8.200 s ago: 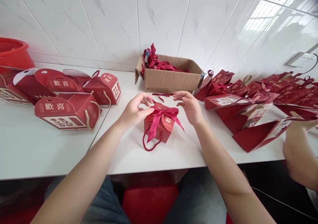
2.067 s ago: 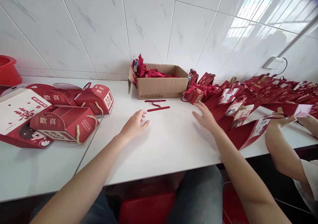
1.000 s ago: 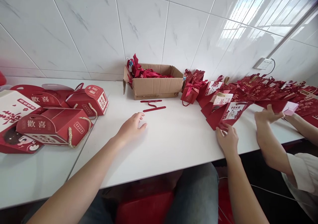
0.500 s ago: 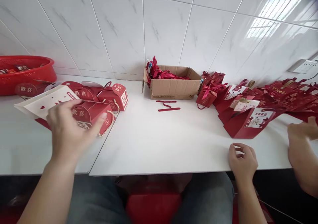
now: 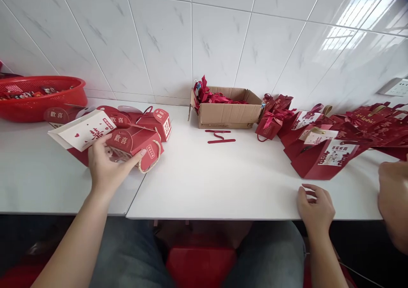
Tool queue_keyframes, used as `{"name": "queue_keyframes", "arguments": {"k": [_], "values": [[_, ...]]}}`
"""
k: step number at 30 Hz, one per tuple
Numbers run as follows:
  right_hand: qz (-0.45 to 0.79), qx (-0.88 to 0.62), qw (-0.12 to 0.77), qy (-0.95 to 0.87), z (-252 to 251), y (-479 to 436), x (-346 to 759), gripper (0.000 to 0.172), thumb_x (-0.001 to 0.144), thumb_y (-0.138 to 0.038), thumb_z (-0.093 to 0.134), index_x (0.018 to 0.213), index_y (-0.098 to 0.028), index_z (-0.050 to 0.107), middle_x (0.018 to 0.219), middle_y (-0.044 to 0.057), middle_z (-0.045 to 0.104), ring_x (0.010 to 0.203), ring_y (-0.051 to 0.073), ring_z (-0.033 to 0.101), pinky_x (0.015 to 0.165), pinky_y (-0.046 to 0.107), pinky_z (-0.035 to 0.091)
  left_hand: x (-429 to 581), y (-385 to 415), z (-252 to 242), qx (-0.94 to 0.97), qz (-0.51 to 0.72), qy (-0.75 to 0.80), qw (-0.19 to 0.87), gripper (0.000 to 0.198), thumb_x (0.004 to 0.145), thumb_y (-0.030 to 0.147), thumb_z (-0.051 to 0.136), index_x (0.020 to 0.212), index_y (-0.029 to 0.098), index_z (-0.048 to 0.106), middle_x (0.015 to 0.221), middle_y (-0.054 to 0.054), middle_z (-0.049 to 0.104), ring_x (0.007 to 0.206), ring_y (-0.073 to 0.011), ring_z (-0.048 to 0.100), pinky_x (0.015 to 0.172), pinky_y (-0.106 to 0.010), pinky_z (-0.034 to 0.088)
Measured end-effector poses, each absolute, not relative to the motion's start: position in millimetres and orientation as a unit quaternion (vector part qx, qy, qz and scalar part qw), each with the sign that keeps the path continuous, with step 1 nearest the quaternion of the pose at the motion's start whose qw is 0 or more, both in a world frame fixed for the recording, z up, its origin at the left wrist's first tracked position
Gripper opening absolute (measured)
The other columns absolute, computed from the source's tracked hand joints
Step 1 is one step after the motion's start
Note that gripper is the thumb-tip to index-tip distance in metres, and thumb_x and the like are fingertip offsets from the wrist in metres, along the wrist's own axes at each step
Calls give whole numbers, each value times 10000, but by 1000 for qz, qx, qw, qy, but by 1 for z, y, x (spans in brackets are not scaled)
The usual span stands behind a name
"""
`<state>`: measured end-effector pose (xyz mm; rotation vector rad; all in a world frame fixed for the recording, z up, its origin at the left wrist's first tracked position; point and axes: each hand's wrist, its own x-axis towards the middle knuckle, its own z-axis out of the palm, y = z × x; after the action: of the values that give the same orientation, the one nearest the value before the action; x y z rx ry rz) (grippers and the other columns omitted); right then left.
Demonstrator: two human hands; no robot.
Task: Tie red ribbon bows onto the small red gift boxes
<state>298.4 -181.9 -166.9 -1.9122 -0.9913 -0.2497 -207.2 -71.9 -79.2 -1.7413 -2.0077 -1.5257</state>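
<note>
My left hand (image 5: 106, 165) is closed over a red gift box with a rope handle (image 5: 140, 147), thumb on its near right side and fingers over its top. The box lies on its side in a cluster of similar red boxes (image 5: 157, 122) on the left of the white table (image 5: 210, 181). A flat white and red carton (image 5: 83, 131) lies just behind that hand. At the table's front edge rests my right hand (image 5: 315, 206), fingers loosely curled and apart, holding nothing. It sits just in front of a red paper bag (image 5: 321, 162).
A cardboard box of red ribbons (image 5: 228, 109) stands at the back, with red strips (image 5: 220, 135) before it. A small bow-tied red box (image 5: 270, 124) and many red bags (image 5: 366, 126) fill the right. A red basket (image 5: 41, 98) sits far left. Another person's hand (image 5: 393, 196) is at right.
The bow-tied box went from the table's middle to the pile on the right. My left hand swung left and closed on the rope-handled box; my right hand drew back to the table edge.
</note>
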Motion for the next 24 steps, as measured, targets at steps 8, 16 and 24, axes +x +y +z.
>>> {"name": "queue_keyframes", "arguments": {"k": [8, 16, 24], "values": [[-32, -717, 514, -469, -146, -172, 284, 222, 801, -382, 588, 850, -176, 654, 959, 110, 651, 748, 200, 646, 602, 328, 538, -137, -65, -54, -773, -398, -390, -302, 785, 679, 362, 812, 1347, 280, 407, 1407, -102, 452, 1295, -283, 470, 962, -400, 543], [108, -499, 429, -745, -77, -109, 196, 296, 918, -437, 522, 1121, -255, 637, 1341, 128, 533, 1248, 264, 538, 944, 424, 526, -97, -13, -72, -835, -288, -262, -389, 635, 709, 367, 794, 1259, 281, 490, 1405, -98, 462, 1317, -292, 456, 1042, -458, 462], [6, -524, 420, -741, -39, 15, 152, 408, 981, -375, 323, 1084, -188, 672, 1380, 143, 526, 1313, 257, 453, 1109, 437, 362, -98, 0, -113, -798, -434, -309, -281, 641, 706, 435, 771, 1253, 245, 495, 1337, -127, 464, 1286, -314, 467, 1011, -479, 469]]}}
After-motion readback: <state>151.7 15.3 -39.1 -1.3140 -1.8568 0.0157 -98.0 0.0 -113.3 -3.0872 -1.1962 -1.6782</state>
